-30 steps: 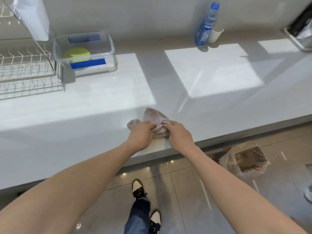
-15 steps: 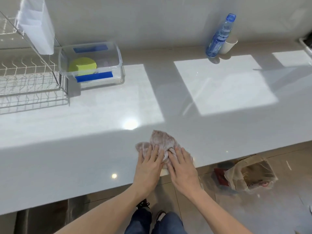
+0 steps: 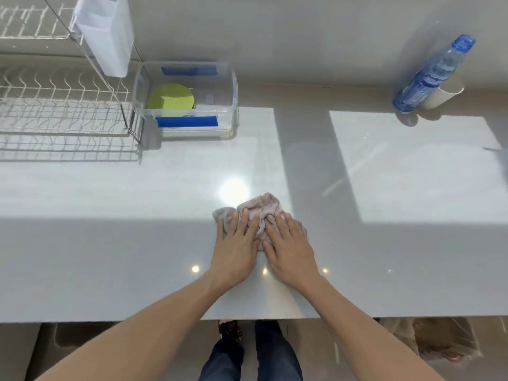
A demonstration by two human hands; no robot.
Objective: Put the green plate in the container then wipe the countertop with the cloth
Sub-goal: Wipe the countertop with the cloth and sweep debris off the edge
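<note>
A crumpled pinkish cloth (image 3: 261,207) lies on the white countertop (image 3: 384,257). My left hand (image 3: 236,248) and my right hand (image 3: 288,248) rest side by side on its near part, palms down, fingers spread flat and pressing it to the surface. The green plate (image 3: 171,100) lies inside the clear plastic container (image 3: 233,86) with blue tape strips, at the back left of the counter, well away from both hands.
A white wire dish rack (image 3: 63,105) with a hanging white holder (image 3: 107,34) stands left of the container. A blue water bottle (image 3: 431,75) and a white cup (image 3: 442,93) are at the back right. A plastic bag (image 3: 439,342) lies on the floor.
Both hands went from pinching the cloth at the counter's edge to lying flat on it, and cloth and hands have slid farther onto the counter. The view shifted closer over the counter.
</note>
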